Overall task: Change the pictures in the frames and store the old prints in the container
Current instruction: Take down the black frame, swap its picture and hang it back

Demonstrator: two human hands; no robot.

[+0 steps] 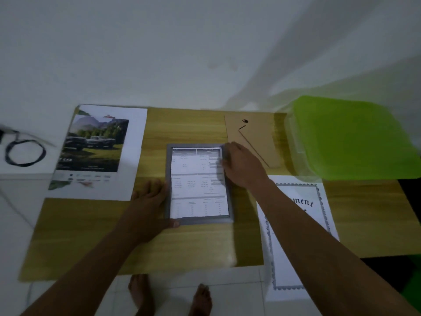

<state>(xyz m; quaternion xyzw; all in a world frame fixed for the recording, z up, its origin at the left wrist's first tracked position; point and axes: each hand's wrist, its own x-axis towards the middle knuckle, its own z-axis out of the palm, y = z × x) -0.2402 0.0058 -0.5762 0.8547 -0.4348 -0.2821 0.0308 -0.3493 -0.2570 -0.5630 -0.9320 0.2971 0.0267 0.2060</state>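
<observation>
Frame (pixel 169 179), grey, lies flat mid-surface (pixel 193 126) with a printed sheet (pixel 198 190) in its opening. The right hand (pixel 241 165) has its fingers (pixel 224 165) curled onto the sheet's upper right corner; blur hides whether they pinch or only press. The left hand (pixel 148 201) lies flat, straight against the left rail. The sheet looks light and floppy and is probably best lifted by a corner; the frame looks stiff and can be held by its rails. The green container (pixel 350 137) sits to the right.

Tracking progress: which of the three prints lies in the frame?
The tabular sheet, centre, inside the grey frame; the car print and bordered certificate lie loose either side.
</observation>
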